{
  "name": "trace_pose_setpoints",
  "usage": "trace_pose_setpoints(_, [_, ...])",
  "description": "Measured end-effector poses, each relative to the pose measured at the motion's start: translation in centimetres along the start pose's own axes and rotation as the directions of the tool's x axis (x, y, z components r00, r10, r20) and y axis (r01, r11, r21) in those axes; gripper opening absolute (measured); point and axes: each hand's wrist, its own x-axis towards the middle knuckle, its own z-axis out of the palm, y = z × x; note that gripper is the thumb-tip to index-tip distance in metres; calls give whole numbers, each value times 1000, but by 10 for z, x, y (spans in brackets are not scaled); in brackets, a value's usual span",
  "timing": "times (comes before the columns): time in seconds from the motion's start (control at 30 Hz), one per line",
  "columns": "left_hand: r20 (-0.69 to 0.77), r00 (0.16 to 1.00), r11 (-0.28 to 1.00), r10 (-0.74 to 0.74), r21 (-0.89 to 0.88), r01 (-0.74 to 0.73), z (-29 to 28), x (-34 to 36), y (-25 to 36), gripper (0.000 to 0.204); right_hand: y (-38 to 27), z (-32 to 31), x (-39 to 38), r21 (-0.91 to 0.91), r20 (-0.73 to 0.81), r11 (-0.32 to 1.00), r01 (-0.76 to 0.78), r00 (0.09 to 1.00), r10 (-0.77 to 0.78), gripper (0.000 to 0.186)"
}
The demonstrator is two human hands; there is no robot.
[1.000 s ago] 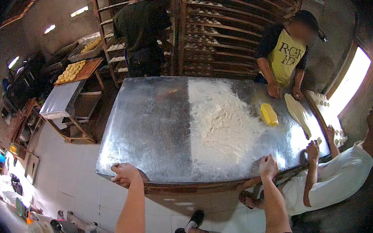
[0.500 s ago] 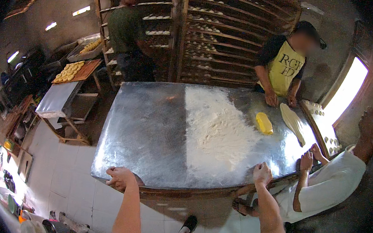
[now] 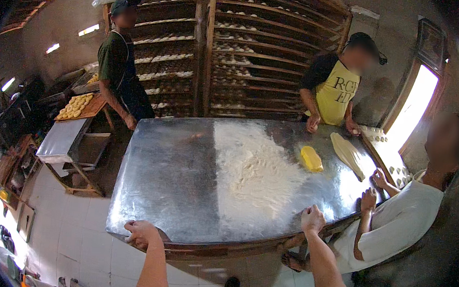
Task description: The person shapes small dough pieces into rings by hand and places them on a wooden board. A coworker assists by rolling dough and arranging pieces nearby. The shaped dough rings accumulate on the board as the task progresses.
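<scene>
My left hand (image 3: 142, 234) is at the near left corner of a metal-topped table (image 3: 168, 165), its fingers bent over the edge. Farther right, my right hand (image 3: 313, 219) rests in a loose fist at the near edge, with nothing visible in it. Between and beyond my hands, white flour (image 3: 254, 178) covers the middle of the top in a wide patch. A yellow lump of fat or dough (image 3: 311, 158) lies to the right of the flour. Beyond it stretches a long flat strip of pale dough (image 3: 348, 154).
Across the table stands a person in a yellow apron (image 3: 337, 90); another in a dark apron (image 3: 125, 65) is at the far left corner. A person in white (image 3: 401, 222) sits at right. Racks (image 3: 263, 60) hold dough pieces. A side table (image 3: 62, 141) bears a board of buns (image 3: 75, 106).
The person in the dark apron has moved left, to the table's far left corner. My view has shifted slightly. My hands keep their places on the table edge.
</scene>
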Motion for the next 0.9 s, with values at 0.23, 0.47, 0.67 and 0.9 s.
trace_pose_setpoints(0.23, [115, 993, 999, 27, -23, -25, -11, -2, 0, 18, 1, -2, 0, 32, 10, 999, -16, 1000, 16, 19])
trace_pose_setpoints(0.47, [98, 995, 1000, 0, -16, 1, -2, 0, -1, 19, 0, -2, 0, -8, 7, 1000, 3, 1000, -3, 19])
trace_pose_setpoints(0.67, [177, 984, 999, 32, -2, -32, -3, 4, -2, 19, 1, -2, -2, -7, -14, 1000, 20, 1000, -20, 19])
trace_pose_setpoints(0.9, [182, 983, 999, -22, -34, 28, -13, -2, 1, 16, 2, 0, -1, 3, -32, 1000, 17, 999, -17, 18])
